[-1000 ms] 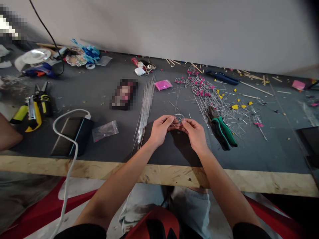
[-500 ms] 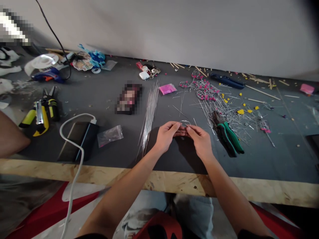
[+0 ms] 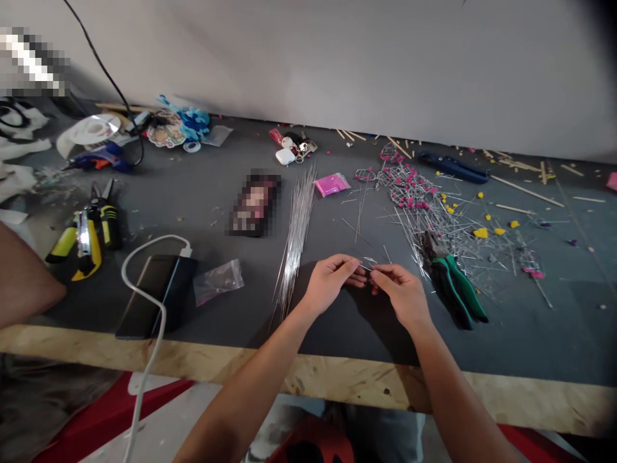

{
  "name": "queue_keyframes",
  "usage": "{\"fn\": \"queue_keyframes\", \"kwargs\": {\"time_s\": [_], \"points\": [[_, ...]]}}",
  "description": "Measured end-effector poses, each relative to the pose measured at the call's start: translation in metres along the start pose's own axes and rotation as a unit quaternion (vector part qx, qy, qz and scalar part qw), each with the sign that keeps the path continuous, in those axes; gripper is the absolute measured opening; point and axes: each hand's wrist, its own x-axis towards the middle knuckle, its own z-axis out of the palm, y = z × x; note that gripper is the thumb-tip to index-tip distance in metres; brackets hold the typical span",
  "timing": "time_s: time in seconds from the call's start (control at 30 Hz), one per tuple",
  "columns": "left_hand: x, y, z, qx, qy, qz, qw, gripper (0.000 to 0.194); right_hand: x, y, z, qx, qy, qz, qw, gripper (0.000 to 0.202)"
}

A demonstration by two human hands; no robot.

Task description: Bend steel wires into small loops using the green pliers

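Between my two hands, above the dark tabletop, is a thin silvery wire (image 3: 367, 265). My left hand (image 3: 332, 278) is closed, pinching the wire between thumb and fingers. Opposite it, my right hand (image 3: 399, 289) pinches the same wire; its exact shape is too fine to make out. To the left of my left hand lies a bundle of long straight wires (image 3: 295, 238). Pliers with green and black handles (image 3: 460, 289) rest to the right of my right hand. Beyond them is a heap of bent wire pieces with pink bits (image 3: 405, 183).
A pink packet (image 3: 331, 184) and a phone (image 3: 255, 202) lie farther back. At left are a clear bag (image 3: 219, 283), a power bank (image 3: 157, 292) with a white cable (image 3: 161, 308), and yellow-black cutters (image 3: 110, 222). Wooden sticks (image 3: 527, 191) and yellow bits (image 3: 481, 233) are scattered at right. Someone's arm (image 3: 26, 276) reaches in at left.
The whole view has shifted, so everything sits lower in it. My hands stay close together on the wire, and my right-hand fingers have changed position slightly.
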Motion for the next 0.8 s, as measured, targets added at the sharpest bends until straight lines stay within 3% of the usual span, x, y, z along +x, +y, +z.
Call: {"fn": "queue_keyframes", "kwargs": {"time_s": [0.27, 0.53, 0.8], "points": [[0.002, 0.008, -0.012, 0.045, -0.047, -0.043, 0.997, 0.022, -0.002, -0.010, -0.005, -0.091, -0.063, 0.014, 0.994, 0.027], [0.004, 0.007, -0.020, 0.092, -0.086, -0.051, 0.991, 0.021, 0.000, -0.009, -0.006, -0.060, -0.095, 0.031, 0.993, 0.028], [0.002, 0.009, -0.016, 0.103, -0.068, -0.032, 0.992, 0.020, 0.000, -0.014, -0.008, -0.084, -0.129, 0.014, 0.988, 0.030]]}}
